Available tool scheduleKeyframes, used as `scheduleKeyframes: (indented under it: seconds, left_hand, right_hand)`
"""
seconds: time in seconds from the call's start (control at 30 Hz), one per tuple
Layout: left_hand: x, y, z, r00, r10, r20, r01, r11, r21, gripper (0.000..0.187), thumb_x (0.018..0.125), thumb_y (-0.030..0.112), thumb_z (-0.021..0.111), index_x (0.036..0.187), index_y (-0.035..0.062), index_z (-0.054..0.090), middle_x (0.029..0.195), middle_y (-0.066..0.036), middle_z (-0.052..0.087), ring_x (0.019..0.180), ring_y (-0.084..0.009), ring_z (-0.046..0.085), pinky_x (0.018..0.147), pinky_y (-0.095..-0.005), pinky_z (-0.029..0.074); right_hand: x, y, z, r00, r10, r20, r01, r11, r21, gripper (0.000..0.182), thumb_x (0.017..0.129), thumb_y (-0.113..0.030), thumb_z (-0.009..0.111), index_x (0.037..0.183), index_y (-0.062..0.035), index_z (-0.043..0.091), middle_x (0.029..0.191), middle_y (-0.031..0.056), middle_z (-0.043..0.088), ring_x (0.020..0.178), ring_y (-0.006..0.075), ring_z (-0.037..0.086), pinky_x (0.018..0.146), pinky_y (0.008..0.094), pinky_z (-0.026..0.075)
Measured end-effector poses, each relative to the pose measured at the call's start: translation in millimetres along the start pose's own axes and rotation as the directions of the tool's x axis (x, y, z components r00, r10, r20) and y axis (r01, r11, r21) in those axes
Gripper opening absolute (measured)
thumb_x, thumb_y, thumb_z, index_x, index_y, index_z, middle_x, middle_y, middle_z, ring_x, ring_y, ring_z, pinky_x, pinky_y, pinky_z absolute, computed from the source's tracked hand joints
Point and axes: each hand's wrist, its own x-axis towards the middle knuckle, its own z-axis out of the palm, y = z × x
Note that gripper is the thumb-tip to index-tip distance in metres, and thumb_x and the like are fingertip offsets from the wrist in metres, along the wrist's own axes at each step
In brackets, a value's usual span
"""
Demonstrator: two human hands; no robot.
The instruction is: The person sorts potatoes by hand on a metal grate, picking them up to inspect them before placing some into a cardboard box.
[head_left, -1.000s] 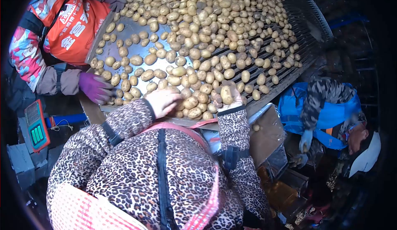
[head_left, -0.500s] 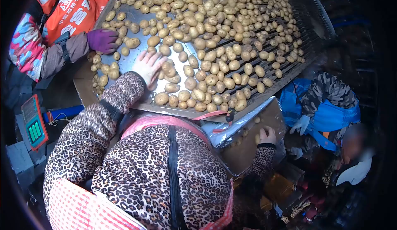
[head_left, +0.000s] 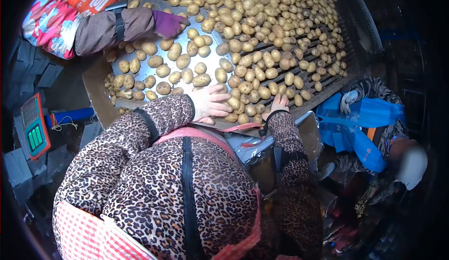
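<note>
In the head view, a great spread of potatoes (head_left: 276,30) is carried by a counter (head_left: 307,102), part smooth metal sheet (head_left: 208,67) and part dark slats (head_left: 297,73). The left hand (head_left: 210,103) is laid at the near edge of the counter, palm down, with its fingers extended, slightly parted and pointed toward the right. Potatoes are met just beyond its fingertips, and others lie above the knuckles on the metal sheet. The fingers are released rather than clenched. The right hand (head_left: 278,104) is held at the same edge, farther right, with its fingers directed toward the far side; potatoes lie just beyond and to the left of them. Whether one is grasped there cannot be told. Between the two hands, a cluster of potatoes is gathered along the near edge, above a red strap (head_left: 241,127). Over the left part of the counter, a purple glove (head_left: 169,24) worn by a co-worker is placed by more potatoes, well apart from the left hand. Beyond the right edge, a co-worker in blue (head_left: 358,124) is seen.
</note>
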Motion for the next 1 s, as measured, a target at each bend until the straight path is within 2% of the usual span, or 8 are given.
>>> scheduleKeyframes:
  seconds: [0.3, 0.4, 0.43, 0.47, 0.5, 0.57, 0.77, 1.0]
  left_hand:
    - [-87.2, -43.6, -49.3, 0.787, -0.531, -0.313, 0.615, 0.647, 0.451, 0.059, 0.067, 0.031, 0.070, 0.124, 0.0226, 0.056, 0.136, -0.007, 0.050, 0.128, -0.0369, 0.041, 0.106, -0.0634, 0.028]
    - [-78.1, 15.6, -72.9, 0.827, -0.495, -0.266, 0.560, 0.692, 0.456, 0.054, 0.069, 0.027, 0.068, 0.121, 0.0197, 0.057, 0.127, -0.008, 0.055, 0.120, -0.0336, 0.049, 0.098, -0.0583, 0.036]
    - [-44.1, 35.8, -84.8, 0.764, -0.644, 0.044, 0.584, 0.719, 0.378, 0.049, 0.070, 0.028, 0.066, 0.117, 0.0179, 0.058, 0.125, -0.008, 0.056, 0.118, -0.0312, 0.051, 0.093, -0.0521, 0.040]
    - [-36.2, 51.3, -71.3, 0.740, -0.632, 0.229, 0.573, 0.771, 0.278, 0.041, 0.072, 0.026, 0.064, 0.112, 0.0157, 0.059, 0.121, -0.008, 0.058, 0.118, -0.0298, 0.053, 0.089, -0.0479, 0.043]
    - [-48.8, 54.6, -38.4, 0.941, -0.319, -0.111, 0.336, 0.920, 0.204, 0.039, 0.075, 0.023, 0.062, 0.112, 0.0141, 0.059, 0.120, -0.009, 0.059, 0.119, -0.0314, 0.053, 0.095, -0.0510, 0.041]
    - [-48.2, 62.2, -2.4, 0.980, -0.117, -0.161, 0.143, 0.977, 0.159, 0.043, 0.077, 0.020, 0.060, 0.119, 0.0095, 0.056, 0.126, -0.013, 0.057, 0.123, -0.0331, 0.050, 0.108, -0.0550, 0.034]
    - [4.6, 43.5, 33.3, 0.973, 0.021, -0.229, -0.003, 0.997, 0.077, 0.050, 0.074, 0.021, 0.058, 0.122, 0.0075, 0.055, 0.130, -0.013, 0.055, 0.126, -0.0316, 0.048, 0.108, -0.0492, 0.036]
    - [83.3, 6.9, 65.4, 0.954, 0.033, -0.299, 0.003, 0.993, 0.118, 0.050, 0.074, 0.034, 0.066, 0.120, 0.0172, 0.060, 0.130, -0.007, 0.054, 0.132, -0.0275, 0.041, 0.111, -0.0526, 0.030]
  right_hand:
    - [9.6, -38.8, 4.7, 0.904, -0.308, -0.296, 0.343, 0.937, 0.073, 0.094, 0.067, -0.012, 0.070, 0.150, -0.0174, 0.026, 0.149, 0.0182, 0.028, 0.128, 0.0413, 0.039, 0.112, 0.0460, 0.032]
    - [6.4, -116.6, -20.8, 0.870, -0.419, -0.261, 0.424, 0.905, -0.039, 0.090, 0.070, -0.021, 0.071, 0.149, -0.0243, 0.028, 0.148, 0.0184, 0.030, 0.127, 0.0404, 0.042, 0.111, 0.0464, 0.034]
    - [-3.4, -135.3, -37.3, 0.875, -0.447, -0.187, 0.464, 0.884, 0.058, 0.089, 0.070, -0.023, 0.071, 0.148, -0.0235, 0.029, 0.147, 0.0199, 0.032, 0.127, 0.0402, 0.043, 0.110, 0.0463, 0.035]
    - [-1.3, -139.9, -37.7, 0.813, -0.541, -0.215, 0.573, 0.810, 0.130, 0.085, 0.071, -0.023, 0.070, 0.147, -0.0226, 0.033, 0.146, 0.0210, 0.035, 0.128, 0.0399, 0.043, 0.110, 0.0465, 0.035]
    - [2.4, -140.0, -39.3, 0.744, -0.620, -0.250, 0.666, 0.720, 0.194, 0.081, 0.071, -0.024, 0.069, 0.145, -0.0217, 0.037, 0.144, 0.0222, 0.037, 0.128, 0.0397, 0.043, 0.110, 0.0467, 0.036]
    - [-5.9, -103.0, -53.9, 0.637, -0.587, -0.500, 0.767, 0.546, 0.337, 0.073, 0.071, -0.015, 0.068, 0.140, -0.0170, 0.045, 0.140, 0.0220, 0.044, 0.129, 0.0378, 0.043, 0.112, 0.0449, 0.034]
    - [0.9, 39.8, -63.4, 0.971, -0.236, 0.031, 0.233, 0.969, 0.083, 0.105, 0.065, -0.020, 0.077, 0.152, -0.0133, 0.019, 0.144, 0.0271, 0.037, 0.132, 0.0381, 0.042, 0.112, 0.0424, 0.036]
    - [-8.6, -19.6, -40.9, 0.988, -0.129, 0.089, 0.131, 0.991, -0.017, 0.127, 0.064, -0.025, 0.083, 0.153, -0.0273, -0.008, 0.143, 0.0239, 0.032, 0.117, 0.0367, 0.056, 0.098, 0.0457, 0.049]
